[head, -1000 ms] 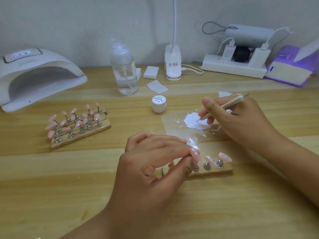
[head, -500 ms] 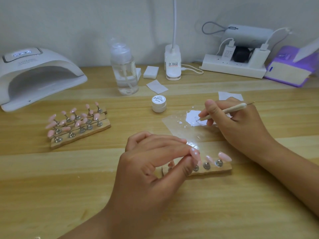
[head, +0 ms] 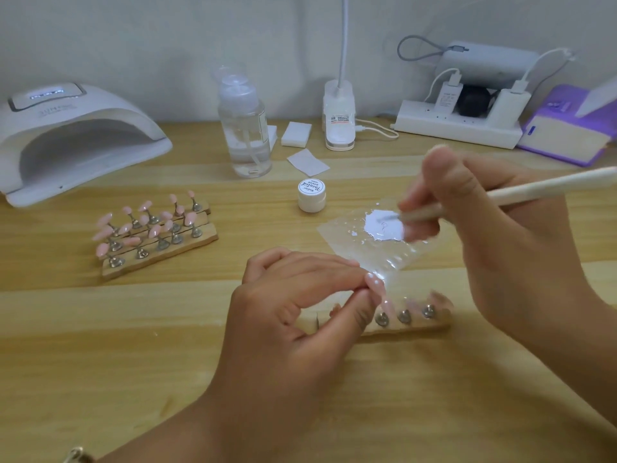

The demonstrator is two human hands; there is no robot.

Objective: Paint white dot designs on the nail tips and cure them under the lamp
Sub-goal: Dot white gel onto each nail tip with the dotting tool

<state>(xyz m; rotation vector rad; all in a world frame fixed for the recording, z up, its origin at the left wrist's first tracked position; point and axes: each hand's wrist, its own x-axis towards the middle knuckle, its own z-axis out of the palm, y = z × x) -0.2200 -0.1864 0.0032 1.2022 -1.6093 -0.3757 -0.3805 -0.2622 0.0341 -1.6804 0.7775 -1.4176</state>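
Note:
My left hand (head: 293, 315) pinches a pink nail tip (head: 374, 283) with white dots between thumb and forefinger, just above a wooden holder strip (head: 414, 324) with metal studs. My right hand (head: 484, 228), blurred by motion, grips a cream dotting tool (head: 534, 190). The tool's tip sits at a white paint puddle (head: 384, 225) on a clear plastic sheet (head: 377, 252). A small white paint jar (head: 311, 195) stands behind the sheet. The white curing lamp (head: 73, 138) sits at the far left.
Wooden racks of several pink nail tips (head: 153, 232) lie left of centre. A clear pump bottle (head: 245, 128), white pads (head: 296, 134), a desk lamp base (head: 339, 118), a power strip (head: 457, 128) and a purple box (head: 567, 132) line the back wall.
My right hand has lifted and come closer to the camera with the dotting tool, its tip still over the white paint. My left hand keeps holding the nail tip in place.

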